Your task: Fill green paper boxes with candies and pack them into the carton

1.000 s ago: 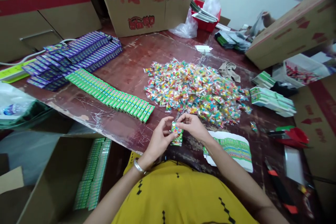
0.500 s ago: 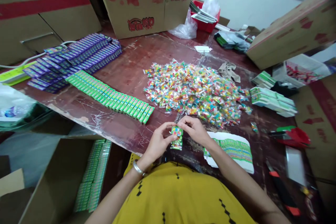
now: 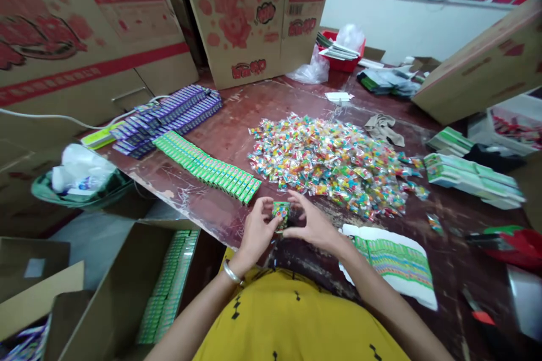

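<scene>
A small green printed box (image 3: 281, 214) is in front of me near the table's front edge. My left hand (image 3: 259, 228) grips it from the left, thumb across its printed face. On the other side, my right hand (image 3: 311, 224) has its fingers and thumb spread around the box's right edge; a gap shows, and I cannot tell whether a fingertip touches it. Just beyond lies a heap of clear-wrapped colourful candies (image 3: 330, 161). Flat green-and-white cartons (image 3: 393, 262) lie fanned out by my right forearm.
A row of green boxes (image 3: 207, 168) and stacked purple boxes (image 3: 169, 118) stand at left. Below the table edge, a cardboard carton (image 3: 105, 293) holds packed green boxes. At right are more flat cartons (image 3: 472, 176), a red-and-green item (image 3: 516, 247) and a cutter (image 3: 483, 316).
My view has tilted up and shifted left. My right hand has come off the box's top, its fingers opening beside the box. My left hand still holds the box.
</scene>
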Demonstrator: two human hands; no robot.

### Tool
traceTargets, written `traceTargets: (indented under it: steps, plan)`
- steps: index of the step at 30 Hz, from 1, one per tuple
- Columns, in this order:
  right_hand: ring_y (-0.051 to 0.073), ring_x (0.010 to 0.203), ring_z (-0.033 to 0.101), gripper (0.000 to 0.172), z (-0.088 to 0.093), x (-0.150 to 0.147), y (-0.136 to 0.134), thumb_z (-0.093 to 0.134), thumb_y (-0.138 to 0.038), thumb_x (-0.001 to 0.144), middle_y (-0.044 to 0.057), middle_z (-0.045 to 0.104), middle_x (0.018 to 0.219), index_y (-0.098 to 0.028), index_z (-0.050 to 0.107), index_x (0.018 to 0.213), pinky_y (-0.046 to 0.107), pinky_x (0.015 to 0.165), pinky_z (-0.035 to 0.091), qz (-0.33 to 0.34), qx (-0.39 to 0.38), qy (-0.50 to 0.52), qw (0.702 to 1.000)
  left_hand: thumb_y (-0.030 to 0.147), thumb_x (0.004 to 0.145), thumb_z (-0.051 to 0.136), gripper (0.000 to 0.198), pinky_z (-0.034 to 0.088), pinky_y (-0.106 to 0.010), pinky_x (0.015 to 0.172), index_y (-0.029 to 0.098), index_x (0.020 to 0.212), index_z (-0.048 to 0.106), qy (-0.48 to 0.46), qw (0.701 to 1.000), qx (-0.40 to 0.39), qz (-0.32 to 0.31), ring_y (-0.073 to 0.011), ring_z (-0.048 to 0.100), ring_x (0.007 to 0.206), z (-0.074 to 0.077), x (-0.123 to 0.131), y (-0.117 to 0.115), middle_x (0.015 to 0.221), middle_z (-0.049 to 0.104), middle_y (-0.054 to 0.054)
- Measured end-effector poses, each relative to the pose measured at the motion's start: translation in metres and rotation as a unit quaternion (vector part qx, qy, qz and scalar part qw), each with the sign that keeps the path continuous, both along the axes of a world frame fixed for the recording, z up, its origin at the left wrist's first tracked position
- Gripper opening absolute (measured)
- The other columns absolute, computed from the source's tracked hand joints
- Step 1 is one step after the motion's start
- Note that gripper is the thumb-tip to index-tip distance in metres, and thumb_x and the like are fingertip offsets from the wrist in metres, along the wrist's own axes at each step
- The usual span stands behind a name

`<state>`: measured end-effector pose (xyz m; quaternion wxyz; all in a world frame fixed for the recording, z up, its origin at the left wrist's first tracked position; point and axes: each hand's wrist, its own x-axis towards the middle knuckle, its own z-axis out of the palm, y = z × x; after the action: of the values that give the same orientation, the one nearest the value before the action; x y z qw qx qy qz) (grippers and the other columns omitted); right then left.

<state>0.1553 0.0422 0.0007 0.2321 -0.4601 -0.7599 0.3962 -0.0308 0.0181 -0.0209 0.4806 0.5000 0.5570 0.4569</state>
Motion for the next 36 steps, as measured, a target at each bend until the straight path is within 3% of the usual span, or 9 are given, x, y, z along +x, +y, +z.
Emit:
traceTargets:
  steps: [3, 5, 7, 14, 18, 23, 27, 32, 36]
  plan:
    - [0.019, 0.097, 0.063, 0.061, -0.008, -0.009, 0.005, 0.07, -0.04, 0.076, 0.009, 0.063, 0.114, -0.022, 0.049, 0.131, 0.033, 0.078, 0.053, -0.063, -0.093, 0.109, 0.988, 0.023, 0.075, 0.072, 0.042, 0.053, -0.034, 0.082, 0.02, 0.113, 0.054, 0.067, 0.996, 0.042, 0.04, -0.0194, 0.066, 0.09, 0.006, -0.008, -0.004, 0.101, 0.066, -0.007]
    - [0.016, 0.082, 0.064, 0.038, -0.014, -0.017, 0.01, 0.064, -0.039, 0.08, 0.006, 0.067, 0.095, -0.018, 0.059, 0.111, 0.026, 0.065, 0.052, -0.058, -0.154, 0.169, 0.972, 0.026, 0.075, 0.073, 0.038, 0.053, -0.034, 0.083, 0.02, 0.108, 0.055, 0.069, 0.995, 0.053, 0.055, -0.0201, 0.067, 0.091, 0.01, -0.013, -0.005, 0.099, 0.066, -0.007]
    - [0.014, 0.073, 0.062, 0.031, -0.017, -0.025, 0.014, 0.066, -0.039, 0.077, 0.003, 0.066, 0.082, -0.016, 0.062, 0.097, 0.022, 0.055, 0.048, -0.051, -0.196, 0.22, 0.954, 0.029, 0.074, 0.074, 0.037, 0.054, -0.033, 0.082, 0.018, 0.103, 0.055, 0.039, 0.996, 0.05, 0.065, -0.02, 0.067, 0.091, 0.014, -0.017, -0.006, 0.097, 0.067, -0.007]
    - [0.009, 0.053, 0.055, 0.035, -0.025, -0.044, 0.008, 0.068, -0.046, 0.076, -0.002, 0.06, 0.065, -0.015, 0.063, 0.092, 0.019, 0.047, 0.045, -0.028, -0.257, 0.299, 0.918, 0.033, 0.073, 0.077, 0.042, 0.055, -0.031, 0.077, 0.015, 0.103, 0.053, -0.02, 0.997, 0.024, 0.076, -0.0185, 0.068, 0.086, 0.023, -0.026, -0.015, 0.096, 0.067, -0.007]
    - [0.011, 0.059, 0.059, 0.034, -0.037, -0.054, 0.009, 0.071, -0.042, 0.072, -0.001, 0.063, 0.072, -0.017, 0.061, 0.094, 0.019, 0.044, 0.047, -0.068, -0.223, 0.317, 0.919, 0.031, 0.079, 0.071, 0.034, 0.053, -0.032, 0.08, 0.017, 0.106, 0.056, 0.093, 0.989, 0.078, 0.087, -0.0184, 0.066, 0.088, 0.022, -0.025, -0.018, 0.098, 0.066, -0.006]
    - [0.013, 0.06, 0.065, 0.034, -0.051, -0.071, 0.018, 0.069, -0.038, 0.073, -0.001, 0.064, 0.07, -0.018, 0.056, 0.097, 0.023, 0.049, 0.054, -0.105, -0.242, 0.351, 0.898, 0.023, 0.087, 0.06, 0.024, 0.049, -0.032, 0.079, 0.021, 0.111, 0.057, 0.39, 0.9, 0.171, 0.09, -0.0207, 0.06, 0.093, 0.013, -0.025, -0.006, 0.1, 0.06, -0.006]
    - [0.013, 0.068, 0.069, 0.05, -0.059, -0.083, 0.024, 0.063, -0.035, 0.079, 0.004, 0.069, 0.087, -0.019, 0.047, 0.123, 0.025, 0.058, 0.058, -0.123, -0.251, 0.375, 0.884, 0.019, 0.086, 0.059, 0.023, 0.047, -0.034, 0.081, 0.022, 0.109, 0.057, 0.511, 0.833, 0.188, 0.094, -0.025, 0.055, 0.1, 0.0, -0.026, 0.015, 0.1, 0.06, -0.007]
    - [0.017, 0.085, 0.069, 0.062, -0.072, -0.093, 0.023, 0.065, -0.034, 0.076, 0.006, 0.068, 0.104, -0.022, 0.044, 0.133, 0.028, 0.064, 0.06, -0.115, -0.255, 0.392, 0.876, 0.02, 0.086, 0.061, 0.008, 0.046, -0.037, 0.084, 0.021, 0.094, 0.058, 0.521, 0.825, 0.196, 0.095, -0.0263, 0.052, 0.1, -0.01, -0.031, 0.031, 0.096, 0.058, -0.008]
    - [0.019, 0.093, 0.068, 0.066, -0.077, -0.099, 0.023, 0.066, -0.033, 0.074, 0.009, 0.065, 0.115, -0.022, 0.044, 0.136, 0.029, 0.07, 0.061, -0.104, -0.256, 0.395, 0.876, 0.026, 0.09, 0.058, 0.007, 0.047, -0.036, 0.084, 0.02, 0.091, 0.055, 0.517, 0.824, 0.204, 0.113, -0.025, 0.052, 0.098, -0.008, -0.043, 0.016, 0.094, 0.056, -0.007]
